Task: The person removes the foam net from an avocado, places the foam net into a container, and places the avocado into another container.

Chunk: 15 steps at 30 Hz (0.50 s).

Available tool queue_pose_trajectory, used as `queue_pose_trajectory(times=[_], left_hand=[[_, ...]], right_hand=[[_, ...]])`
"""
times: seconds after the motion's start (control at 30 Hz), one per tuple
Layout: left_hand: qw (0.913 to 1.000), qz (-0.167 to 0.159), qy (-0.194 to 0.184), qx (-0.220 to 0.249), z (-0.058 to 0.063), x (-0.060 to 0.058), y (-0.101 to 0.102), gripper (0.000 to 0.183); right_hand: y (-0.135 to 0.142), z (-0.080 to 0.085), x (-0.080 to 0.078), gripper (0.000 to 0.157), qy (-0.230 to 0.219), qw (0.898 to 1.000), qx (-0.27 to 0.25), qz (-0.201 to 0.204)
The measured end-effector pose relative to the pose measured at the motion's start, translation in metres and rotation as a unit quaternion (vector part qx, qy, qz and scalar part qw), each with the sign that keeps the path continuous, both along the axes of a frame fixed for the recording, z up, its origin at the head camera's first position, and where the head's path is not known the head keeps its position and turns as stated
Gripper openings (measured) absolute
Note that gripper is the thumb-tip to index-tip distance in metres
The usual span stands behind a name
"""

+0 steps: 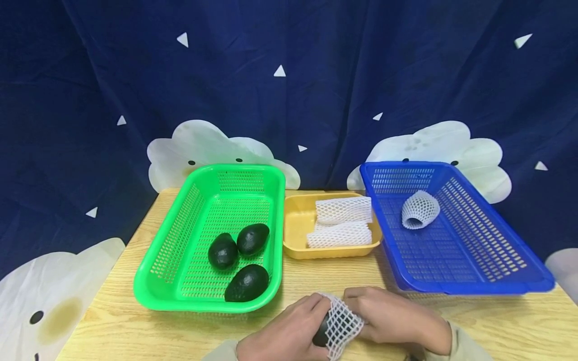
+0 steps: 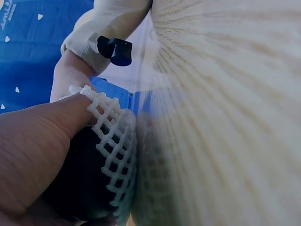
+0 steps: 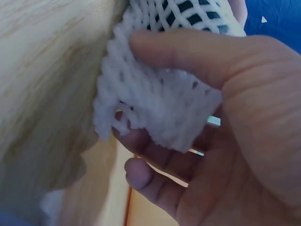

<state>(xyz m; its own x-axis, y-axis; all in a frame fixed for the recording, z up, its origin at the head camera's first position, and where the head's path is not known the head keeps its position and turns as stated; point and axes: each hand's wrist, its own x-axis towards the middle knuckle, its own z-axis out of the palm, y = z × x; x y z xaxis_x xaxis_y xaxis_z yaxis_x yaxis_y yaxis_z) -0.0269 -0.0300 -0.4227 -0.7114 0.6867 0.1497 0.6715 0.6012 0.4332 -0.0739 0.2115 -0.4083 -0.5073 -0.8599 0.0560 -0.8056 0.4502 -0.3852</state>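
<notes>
A dark avocado (image 2: 80, 174) is partly covered by a white foam net sleeve (image 1: 341, 323), low over the table's near side. My left hand (image 1: 293, 328) grips the avocado at its bare end, with the thumb lying along it in the left wrist view. From the other side my right hand (image 1: 384, 316) pinches the bunched end of the sleeve; the right wrist view has the thumb on top of the foam and fingers (image 3: 160, 150) below it. Through the stretched mesh, dark skin shows.
On the left, a green basket (image 1: 155, 291) holds 3 avocados (image 1: 246, 283). A yellow tray (image 1: 295, 220) with foam net sleeves (image 1: 340, 234) sits at the middle back. On the right stands a blue basket (image 1: 456, 260), a netted piece (image 1: 422, 208) inside. Behind hangs a dark blue curtain (image 1: 325, 90).
</notes>
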Motion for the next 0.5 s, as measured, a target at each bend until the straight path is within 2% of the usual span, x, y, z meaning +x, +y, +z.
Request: queue_pose_trajectory(times=[0.1,0.2,0.33,0.4,0.5], left_hand=[[1.0,-0.001,0.004,-0.001,0.0,0.0,0.0,0.061],[1.0,-0.002,0.007,0.0,0.0,0.0,0.0,0.061],[0.9999,-0.004,0.01,0.002,0.0,0.001,0.0,0.06],[0.9999,-0.005,0.012,0.003,-0.001,0.001,0.0,0.06],[0.9998,-0.007,0.02,0.005,-0.002,0.001,0.0,0.061]], right_hand=[[0.001,0.003,0.001,0.013,-0.016,1.0,0.008,-0.007],[0.001,0.007,0.002,0.026,-0.041,0.999,0.026,-0.025],[0.002,0.011,0.004,0.069,-0.057,0.996,0.052,-0.054],[0.002,0.011,0.005,0.088,-0.057,0.996,0.049,-0.055],[0.0,0.01,0.007,0.098,-0.053,0.997,0.032,-0.048]])
